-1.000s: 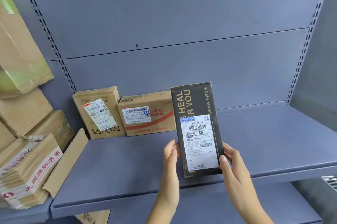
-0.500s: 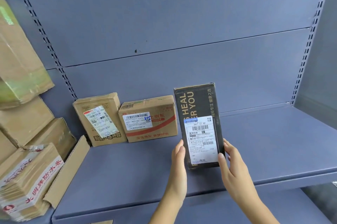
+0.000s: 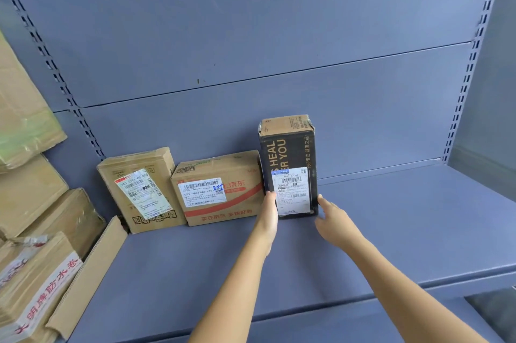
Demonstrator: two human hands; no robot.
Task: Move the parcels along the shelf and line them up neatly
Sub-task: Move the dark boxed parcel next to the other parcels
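The left-hand grip [image 3: 267,213] and right-hand grip [image 3: 333,224] press straight, open fingers against the tall black cardboard box [image 3: 289,153]. Mid-frame, white paper label.

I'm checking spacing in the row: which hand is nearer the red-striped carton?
Left. The left hand lies at the seam between the red-striped carton and the black box; the right hand is on that box's far side.
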